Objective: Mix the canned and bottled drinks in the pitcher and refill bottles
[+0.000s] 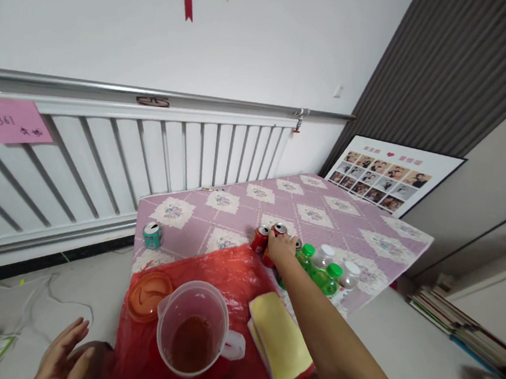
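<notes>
My right hand (282,248) reaches across the table, its fingers round a red soda can (279,228) with an opened top; the hand covers much of the can. Touching or close by on the left is another red can (260,239), and a further can top (298,244) shows just right of my fingers. My left hand (64,355) is held low at the left, off the table's edge, fingers apart and holding nothing. Between my hands a clear plastic pitcher (227,316) with brown liquid in the bottom stands on a red plastic sheet (227,265).
An orange lid (150,297) lies left of the pitcher, a folded yellow cloth (280,337) right of it. Green bottles (327,278) and clear white-capped bottles (350,276) stand beside my right forearm. A teal can (152,235) stands at the left edge; a radiator (184,152) runs behind.
</notes>
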Demonstrator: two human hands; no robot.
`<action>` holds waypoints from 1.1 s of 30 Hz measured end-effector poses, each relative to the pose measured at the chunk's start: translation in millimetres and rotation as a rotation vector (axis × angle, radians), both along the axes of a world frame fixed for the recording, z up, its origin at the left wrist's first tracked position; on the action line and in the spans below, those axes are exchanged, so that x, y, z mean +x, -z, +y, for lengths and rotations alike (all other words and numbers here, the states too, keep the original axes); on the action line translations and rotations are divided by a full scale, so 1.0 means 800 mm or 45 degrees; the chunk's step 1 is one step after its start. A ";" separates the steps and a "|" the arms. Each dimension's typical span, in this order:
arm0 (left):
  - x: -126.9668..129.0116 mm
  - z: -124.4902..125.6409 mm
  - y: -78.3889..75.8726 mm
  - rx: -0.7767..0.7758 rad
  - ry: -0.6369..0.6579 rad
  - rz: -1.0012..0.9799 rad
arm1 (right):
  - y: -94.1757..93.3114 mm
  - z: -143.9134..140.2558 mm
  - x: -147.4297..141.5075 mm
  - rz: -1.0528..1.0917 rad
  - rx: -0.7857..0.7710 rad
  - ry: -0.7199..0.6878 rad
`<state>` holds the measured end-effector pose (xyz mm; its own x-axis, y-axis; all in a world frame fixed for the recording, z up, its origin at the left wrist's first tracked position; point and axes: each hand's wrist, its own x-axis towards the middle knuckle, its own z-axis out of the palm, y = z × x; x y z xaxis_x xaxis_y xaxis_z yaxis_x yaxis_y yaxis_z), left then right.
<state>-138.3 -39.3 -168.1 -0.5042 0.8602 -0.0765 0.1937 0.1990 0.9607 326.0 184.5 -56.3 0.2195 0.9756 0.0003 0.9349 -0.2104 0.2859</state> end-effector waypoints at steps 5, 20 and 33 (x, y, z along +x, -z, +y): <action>0.021 0.008 -0.024 0.025 0.010 0.056 | -0.007 -0.008 -0.008 0.023 0.006 -0.039; 0.129 0.105 -0.180 0.451 0.502 0.282 | -0.161 -0.077 -0.079 0.348 0.054 -0.623; 0.169 0.087 -0.236 0.651 0.830 0.344 | -0.228 -0.185 -0.193 0.935 0.092 -1.109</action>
